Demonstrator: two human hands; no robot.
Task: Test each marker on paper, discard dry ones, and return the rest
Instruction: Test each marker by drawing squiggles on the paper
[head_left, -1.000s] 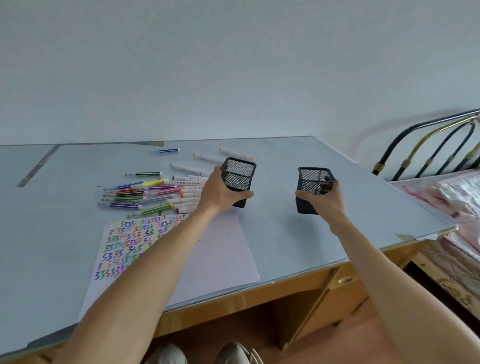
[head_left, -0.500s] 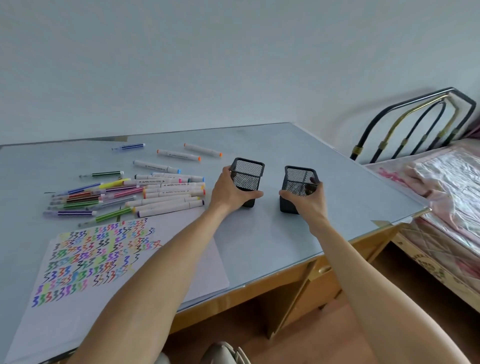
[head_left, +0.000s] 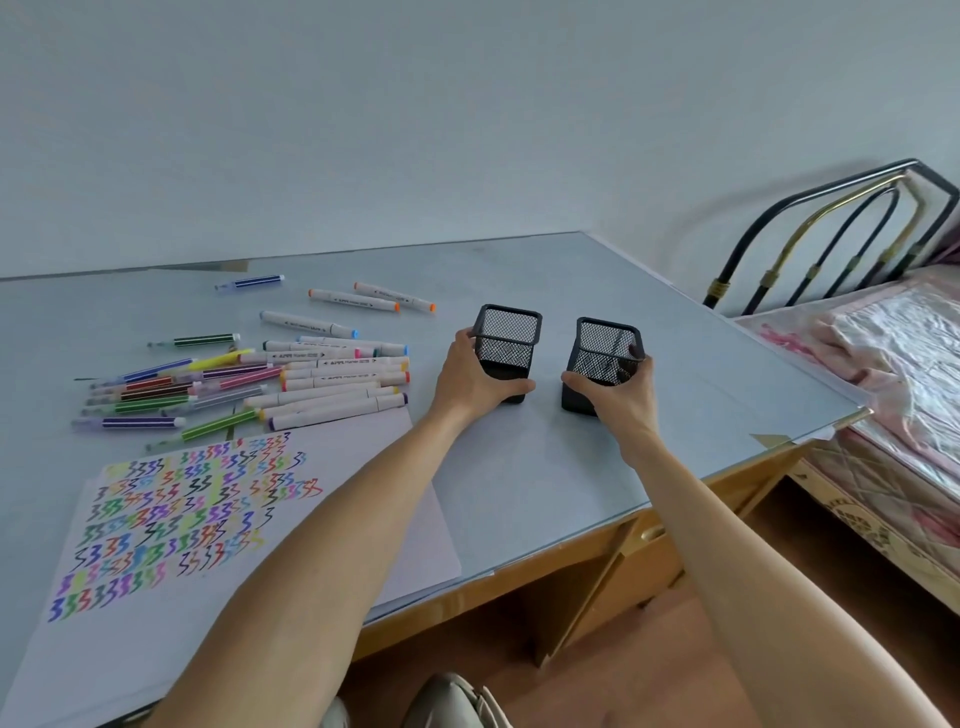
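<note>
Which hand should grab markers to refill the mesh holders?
Likely left. The left hand grips the left holder beside the marker pile; the right hand holds the right holder, farther away.

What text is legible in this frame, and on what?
White barrel markers: dark print runs along the barrels, one word seems to read "Marker", the rest is too small and blurred to read.
Paper: rows of coloured zigzag test scribbles that look like "3"s, no written words.
Striped thin markers: no readable print.
Mesh pen holders: no label visible.
</note>
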